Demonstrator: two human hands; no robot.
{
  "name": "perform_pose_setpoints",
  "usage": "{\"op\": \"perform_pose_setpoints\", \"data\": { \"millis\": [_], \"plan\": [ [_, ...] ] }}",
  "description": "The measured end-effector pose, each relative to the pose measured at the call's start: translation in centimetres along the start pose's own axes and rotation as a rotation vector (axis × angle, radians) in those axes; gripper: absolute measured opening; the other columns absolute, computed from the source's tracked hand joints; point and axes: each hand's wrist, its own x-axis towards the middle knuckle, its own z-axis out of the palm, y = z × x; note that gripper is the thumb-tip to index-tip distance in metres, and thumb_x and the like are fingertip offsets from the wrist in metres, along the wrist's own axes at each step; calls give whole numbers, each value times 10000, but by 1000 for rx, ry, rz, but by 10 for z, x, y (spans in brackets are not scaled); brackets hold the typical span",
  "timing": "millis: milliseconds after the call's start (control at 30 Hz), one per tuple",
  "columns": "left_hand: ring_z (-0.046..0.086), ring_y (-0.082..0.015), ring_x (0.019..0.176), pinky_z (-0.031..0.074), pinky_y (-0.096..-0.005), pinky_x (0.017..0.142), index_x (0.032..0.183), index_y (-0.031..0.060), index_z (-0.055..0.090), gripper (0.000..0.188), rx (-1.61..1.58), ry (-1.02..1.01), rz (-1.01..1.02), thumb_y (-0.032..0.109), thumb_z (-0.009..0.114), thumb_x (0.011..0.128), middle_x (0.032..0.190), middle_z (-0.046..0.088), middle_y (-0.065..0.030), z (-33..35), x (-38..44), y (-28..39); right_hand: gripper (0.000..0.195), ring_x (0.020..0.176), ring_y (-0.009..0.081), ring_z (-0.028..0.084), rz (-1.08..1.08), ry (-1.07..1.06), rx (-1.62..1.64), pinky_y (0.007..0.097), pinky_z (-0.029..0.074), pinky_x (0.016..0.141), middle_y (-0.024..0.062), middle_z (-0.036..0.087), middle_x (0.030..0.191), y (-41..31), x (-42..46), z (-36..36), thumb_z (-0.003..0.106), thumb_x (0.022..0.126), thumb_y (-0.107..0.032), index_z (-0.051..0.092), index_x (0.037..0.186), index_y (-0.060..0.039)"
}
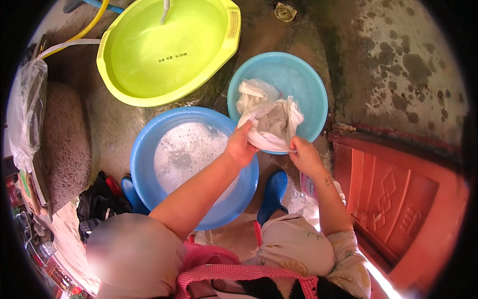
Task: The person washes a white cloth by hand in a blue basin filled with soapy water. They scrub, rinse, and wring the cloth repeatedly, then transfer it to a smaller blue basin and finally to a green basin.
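Note:
A wet whitish cloth (274,116) is bunched over the near side of a small teal basin (313,89). My left hand (241,145) grips its near left edge, thumb on top. At the near right, my right hand (306,155) pinches a stretched edge of the same cloth. Below my left forearm stands a larger blue basin (149,149) with foamy soap suds (186,145) on its water. Beyond it, a yellow-green basin (123,86) holds clear water, and a pale hose end reaches in over its far rim.
A red panelled door (392,202) stands at the right. Blue boots (274,194) flank the blue basin. Beside my right forearm is a partly hidden pink-labelled container (308,185). Dark clothing (102,200) lies at the left, near a rough stone block (65,142). A floor drain (285,12) sits far back.

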Motion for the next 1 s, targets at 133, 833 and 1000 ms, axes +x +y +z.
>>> {"op": "perform_pose_setpoints", "data": {
  "millis": [133,833,1000],
  "plan": [
    [549,-261,1068,466,-413,911,1294,82,410,370,202,174,112,211,443,949,1197,523,-98,6,-5,10,193,858,346,576,76,-178,-94,429,459,761,110,604,871,-15,-5,-15,607,725,-101,578,916,-101],
    [488,-395,1115,400,-421,947,1239,-5,452,420,1384,-513,887,51,569,840,1195,514,-226,29,-56,-64,142,804,124,591,157,-45,1197,245,483,712,53,624,890,-13,62,-37,597,842,-103,608,970,-41],
    [459,-393,1145,367,-421,989,1208,2,471,432,1309,-605,921,76,611,806,1220,496,-219,46,-58,-52,212,722,127,583,-43,236,1443,243,493,663,45,600,808,-36,52,-85,467,743,103,537,877,-46]
  ]
}}
